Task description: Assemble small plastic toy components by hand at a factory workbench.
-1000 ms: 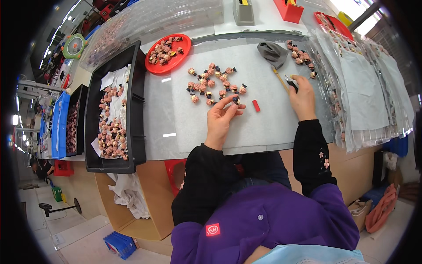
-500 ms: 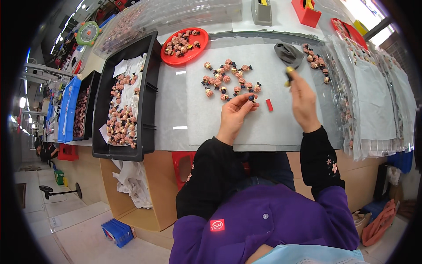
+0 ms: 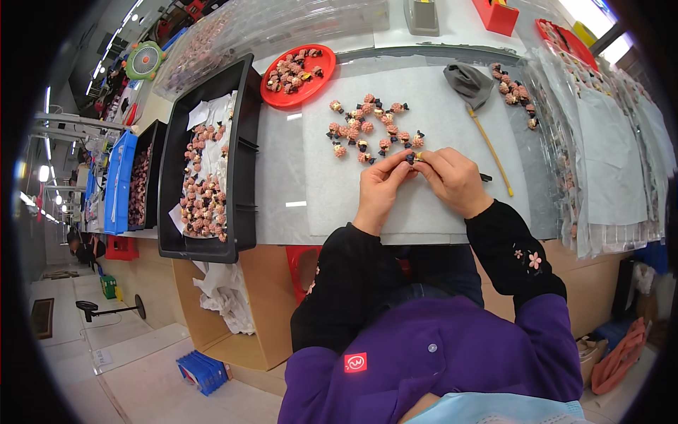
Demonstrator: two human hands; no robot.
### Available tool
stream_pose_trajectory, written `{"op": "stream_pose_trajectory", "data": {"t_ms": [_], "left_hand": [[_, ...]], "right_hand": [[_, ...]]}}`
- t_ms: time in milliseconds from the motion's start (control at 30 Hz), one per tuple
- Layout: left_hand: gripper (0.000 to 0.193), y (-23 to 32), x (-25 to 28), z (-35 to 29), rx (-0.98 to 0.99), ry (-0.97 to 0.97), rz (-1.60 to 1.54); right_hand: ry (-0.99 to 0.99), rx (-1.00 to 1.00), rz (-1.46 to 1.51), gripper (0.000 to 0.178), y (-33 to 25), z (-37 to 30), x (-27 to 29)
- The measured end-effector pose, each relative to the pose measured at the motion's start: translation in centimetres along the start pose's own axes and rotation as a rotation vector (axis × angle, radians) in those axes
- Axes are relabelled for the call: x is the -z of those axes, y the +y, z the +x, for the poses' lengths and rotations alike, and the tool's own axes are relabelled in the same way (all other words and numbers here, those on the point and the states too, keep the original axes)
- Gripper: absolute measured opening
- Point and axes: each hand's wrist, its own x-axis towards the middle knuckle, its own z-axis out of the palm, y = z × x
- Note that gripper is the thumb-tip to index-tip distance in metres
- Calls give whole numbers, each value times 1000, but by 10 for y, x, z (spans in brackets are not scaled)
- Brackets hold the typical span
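My left hand (image 3: 380,189) pinches a small figurine (image 3: 410,158), of which a dark part shows between the fingertips. The fingers of my right hand (image 3: 455,182) are pressed together at the same figurine, touching its right side, where a bit of yellow shows. Most of the figurine is covered by my fingers. A short black piece (image 3: 485,177) shows beside my right hand; I cannot tell whether it is held or lying. Just beyond both hands, several pink, cream and dark figurines (image 3: 354,132) lie on a white sheet (image 3: 321,201).
A grey cloth (image 3: 468,83) and a thin yellow stick (image 3: 491,152) lie at the right. A red plate (image 3: 315,86) of figurines stands far left, beside a black crate (image 3: 245,159) with more. Plastic-wrapped trays (image 3: 611,169) fill the right side.
My right hand has come left and nearer from the grey cloth to meet my left hand. The yellow stick now shows. The small red piece is no longer in sight.
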Motion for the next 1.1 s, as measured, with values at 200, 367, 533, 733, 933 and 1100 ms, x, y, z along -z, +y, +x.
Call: {"op": "stream_pose_trajectory", "data": {"t_ms": [200,367,533,733,933,1100], "left_hand": [[26,0,1,0,-14,-8,34],[28,10,-1,1,53,29,-193],[20,13,-5,-3,80,-40,-215],[12,4,-9,-5,-68,-13,137],[17,4,14,-6,-397,280,-143],[25,5,1,0,-429,215,-168]], "right_hand": [[3,0,25,15,-2,0,2],[-10,-21,30,18,-2,-2,2],[-34,16,-4,24,-3,-1,3],[-37,84,17,29,1,-4,0],[93,30,36,27,-2,1,6],[158,14,34,21,-2,3,4]]}}
